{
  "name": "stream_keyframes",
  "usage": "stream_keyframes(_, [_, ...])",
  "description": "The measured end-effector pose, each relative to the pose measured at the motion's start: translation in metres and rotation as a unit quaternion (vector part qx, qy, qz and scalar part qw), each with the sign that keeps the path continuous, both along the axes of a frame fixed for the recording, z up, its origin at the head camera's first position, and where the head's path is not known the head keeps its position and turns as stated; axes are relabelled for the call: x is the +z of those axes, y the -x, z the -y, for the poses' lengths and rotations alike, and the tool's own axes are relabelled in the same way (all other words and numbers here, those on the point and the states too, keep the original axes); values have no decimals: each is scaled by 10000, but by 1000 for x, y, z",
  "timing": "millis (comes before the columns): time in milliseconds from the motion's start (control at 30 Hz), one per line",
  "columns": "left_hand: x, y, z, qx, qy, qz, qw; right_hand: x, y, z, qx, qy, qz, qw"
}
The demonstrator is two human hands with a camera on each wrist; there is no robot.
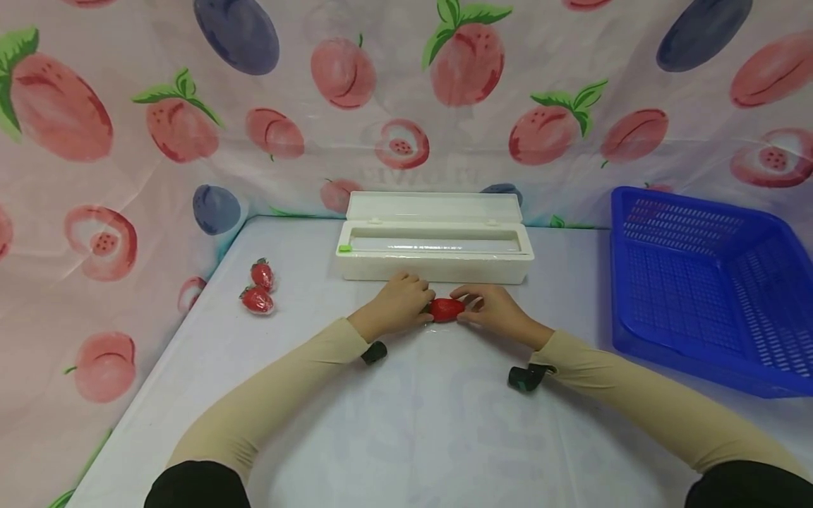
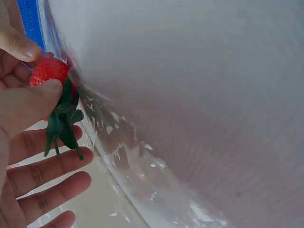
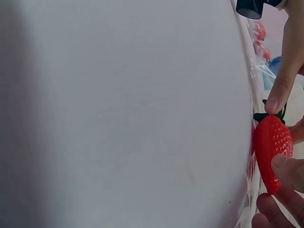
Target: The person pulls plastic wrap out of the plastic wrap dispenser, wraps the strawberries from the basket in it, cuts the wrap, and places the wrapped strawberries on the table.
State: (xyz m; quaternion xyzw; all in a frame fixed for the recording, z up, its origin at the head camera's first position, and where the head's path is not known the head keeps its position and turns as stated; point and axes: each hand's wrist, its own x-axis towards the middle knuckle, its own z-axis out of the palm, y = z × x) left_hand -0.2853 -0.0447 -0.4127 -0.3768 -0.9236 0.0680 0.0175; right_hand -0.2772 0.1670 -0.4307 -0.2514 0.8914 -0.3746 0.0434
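Observation:
A red strawberry [image 1: 447, 310] with green leaves lies between the two hands, just in front of the white box. At its leafy end my left hand [image 1: 399, 305] holds it, the thumb laid on the fruit and the other fingers spread in the left wrist view. From the pointed end my right hand [image 1: 498, 310] pinches it, with its thumb on the red side in the right wrist view. Clear plastic film [image 2: 121, 142] spreads under and beside the strawberry [image 3: 271, 147]. How far the film wraps the fruit cannot be told.
Behind the hands stands a long white film box [image 1: 435, 268], lid raised, a roll inside. Two film-wrapped strawberries [image 1: 257, 300] lie at the left of the white table [image 1: 413, 423]. A blue plastic basket [image 1: 679, 282] sits at the right. A fruit-print sheet [image 1: 286, 169] hangs behind.

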Motion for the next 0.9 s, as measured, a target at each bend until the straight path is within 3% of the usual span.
stream_keyframes(533, [0,-1,7,153,27,211,9997,-4,1,1,81,41,-147,9999])
stream_keyframes(667, [4,-4,14,73,9,30,10000,-2,2,-1,5,-30,-17,10000])
stream_keyframes(900, [10,-15,29,-104,-495,-311,9982,2,-1,-11,-90,-115,-107,9998])
